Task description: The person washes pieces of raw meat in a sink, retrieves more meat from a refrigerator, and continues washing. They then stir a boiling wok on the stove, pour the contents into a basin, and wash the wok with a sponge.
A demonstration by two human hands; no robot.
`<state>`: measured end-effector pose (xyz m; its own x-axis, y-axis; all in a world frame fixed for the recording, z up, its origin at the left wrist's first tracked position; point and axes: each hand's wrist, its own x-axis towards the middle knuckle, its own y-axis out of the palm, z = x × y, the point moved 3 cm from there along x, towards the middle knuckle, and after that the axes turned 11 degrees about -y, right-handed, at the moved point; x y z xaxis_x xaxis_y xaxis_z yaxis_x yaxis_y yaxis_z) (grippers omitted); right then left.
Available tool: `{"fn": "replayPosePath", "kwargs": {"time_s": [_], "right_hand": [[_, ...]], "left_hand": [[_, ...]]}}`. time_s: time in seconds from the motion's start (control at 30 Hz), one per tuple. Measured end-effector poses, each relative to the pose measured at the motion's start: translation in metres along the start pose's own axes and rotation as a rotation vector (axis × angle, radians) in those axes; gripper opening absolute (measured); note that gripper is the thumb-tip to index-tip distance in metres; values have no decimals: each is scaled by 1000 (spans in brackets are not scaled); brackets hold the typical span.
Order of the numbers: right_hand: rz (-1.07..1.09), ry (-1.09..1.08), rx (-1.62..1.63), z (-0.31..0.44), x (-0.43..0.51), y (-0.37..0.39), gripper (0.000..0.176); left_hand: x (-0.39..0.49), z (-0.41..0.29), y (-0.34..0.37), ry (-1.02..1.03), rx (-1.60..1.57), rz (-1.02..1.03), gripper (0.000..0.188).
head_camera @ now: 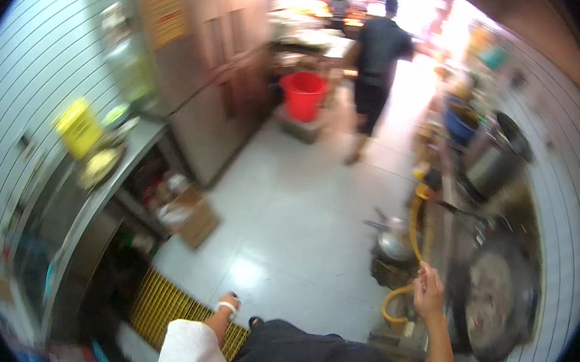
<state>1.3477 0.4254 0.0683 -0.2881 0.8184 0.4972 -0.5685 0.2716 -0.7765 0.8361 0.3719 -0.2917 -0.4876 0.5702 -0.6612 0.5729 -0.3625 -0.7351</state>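
Note:
My left hand [231, 298], with a white band at the wrist, hangs over the pale tiled floor [273, 224]; its fingers look curled, and whether anything is in them cannot be told. At the right, my right hand [428, 285] is raised beside the stove counter, its fingers loosely bent, with nothing visible in it. Near it run a yellow hose [414, 221] and a metal pot [393, 246] standing low by the counter. A large dark wok [495, 297] sits on the stove to the right of this hand.
A yellow grating [168, 308] lies at lower left. Along the left stand a steel counter [135, 149], a cardboard box [197, 219] and a steel refrigerator [223, 82]. Ahead are a red bucket [305, 95] and a person in dark clothes [379, 52]. A tall metal pot [497, 158] stands right.

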Motion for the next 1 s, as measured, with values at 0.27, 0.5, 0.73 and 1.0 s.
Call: {"fn": "replayPosePath", "kwargs": {"time_s": [0.27, 0.5, 0.73, 1.0], "right_hand": [[346, -711, 309, 230, 197, 216, 45], [676, -1121, 332, 401, 289, 389, 41], [769, -1040, 452, 475, 463, 650, 22], [665, -354, 462, 493, 680, 946, 31]], "left_hand": [[-65, 343, -35, -317, 984, 199, 14], [-137, 392, 126, -693, 64, 455, 21], [-113, 337, 128, -730, -479, 423, 19], [66, 351, -106, -1116, -1323, 25, 19]]}}
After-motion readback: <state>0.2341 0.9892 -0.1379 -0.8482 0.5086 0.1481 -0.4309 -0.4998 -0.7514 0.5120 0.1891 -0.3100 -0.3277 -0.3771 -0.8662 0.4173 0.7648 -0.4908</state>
